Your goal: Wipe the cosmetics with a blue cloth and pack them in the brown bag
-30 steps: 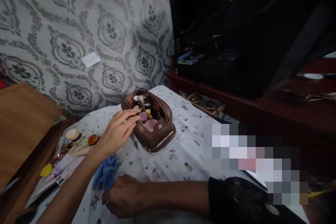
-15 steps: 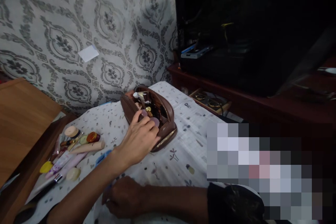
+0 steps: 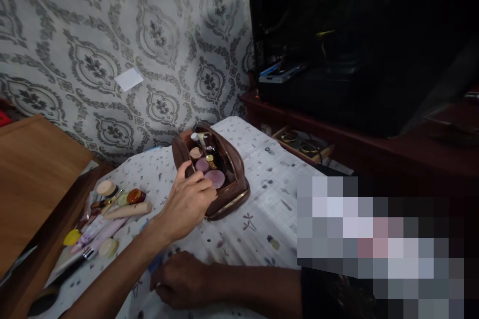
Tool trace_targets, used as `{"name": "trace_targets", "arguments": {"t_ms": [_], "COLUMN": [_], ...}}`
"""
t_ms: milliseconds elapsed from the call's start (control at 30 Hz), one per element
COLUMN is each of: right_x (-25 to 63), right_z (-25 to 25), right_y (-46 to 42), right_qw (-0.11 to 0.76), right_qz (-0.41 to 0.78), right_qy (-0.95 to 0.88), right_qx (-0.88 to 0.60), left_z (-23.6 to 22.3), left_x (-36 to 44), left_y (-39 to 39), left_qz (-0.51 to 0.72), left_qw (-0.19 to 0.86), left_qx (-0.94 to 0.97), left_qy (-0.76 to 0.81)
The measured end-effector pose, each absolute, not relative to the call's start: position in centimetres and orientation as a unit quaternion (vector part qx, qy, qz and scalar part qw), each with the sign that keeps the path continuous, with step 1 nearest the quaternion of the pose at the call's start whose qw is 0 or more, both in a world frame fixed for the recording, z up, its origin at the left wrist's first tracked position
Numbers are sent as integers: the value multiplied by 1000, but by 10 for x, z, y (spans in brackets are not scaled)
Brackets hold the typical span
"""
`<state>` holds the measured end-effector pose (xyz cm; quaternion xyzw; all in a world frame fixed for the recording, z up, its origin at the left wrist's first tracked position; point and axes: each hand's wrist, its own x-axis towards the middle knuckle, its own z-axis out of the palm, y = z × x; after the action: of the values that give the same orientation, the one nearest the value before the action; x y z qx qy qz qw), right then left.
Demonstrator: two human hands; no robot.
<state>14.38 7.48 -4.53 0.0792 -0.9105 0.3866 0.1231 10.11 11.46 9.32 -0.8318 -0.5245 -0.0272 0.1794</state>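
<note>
Two hands are in view. The left hand (image 3: 187, 204) rests on the near left rim of the brown cosmetic pouch (image 3: 213, 172), fingers curled over the edge and the thumb reaching toward the pink round compact (image 3: 215, 178) inside; whether it grasps anything cannot be told. Half a second earlier this hand lay further right, covering the compact, which is now exposed. The right hand (image 3: 181, 279) lies low on the patterned tablecloth (image 3: 262, 169) near the camera, fingers bent downward, unchanged in position; what it holds cannot be told. The pouch stands open at the table's far centre, packed with small containers. Left of the left hand, loose cosmetics (image 3: 108, 209) lie in a cluster near the wooden board (image 3: 33, 169).
</note>
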Motion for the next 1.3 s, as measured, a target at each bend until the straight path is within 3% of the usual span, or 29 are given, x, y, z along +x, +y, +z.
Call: {"name": "trace_targets", "arguments": {"t_ms": [200,400,700,833,1133,1300], "right_x": [150,151,148,145,148,156], "right_z": [-34,-26,-33,-39,-49,-45], "right_y": [77,80,79,77,71,71], "right_qw": [99,75,77,99,127,145], "right_qz": [342,331,345,355,387,447], "right_qy": [-932,-937,-932,-925,-910,-881], "right_qx": [71,83,84,93,75,54], "left_z": [107,128,112,91,0,-27], "left_x": [88,54,54,38,-12,-17], "left_y": [117,129,114,86,-14,-34], "left_qz": [-37,-76,-146,-152,-22,-79], "left_qw": [164,220,182,134,33,58], "left_qx": [-842,-807,-781,-748,-630,-614], "left_qy": [-512,-542,-580,-632,-776,-784]}}
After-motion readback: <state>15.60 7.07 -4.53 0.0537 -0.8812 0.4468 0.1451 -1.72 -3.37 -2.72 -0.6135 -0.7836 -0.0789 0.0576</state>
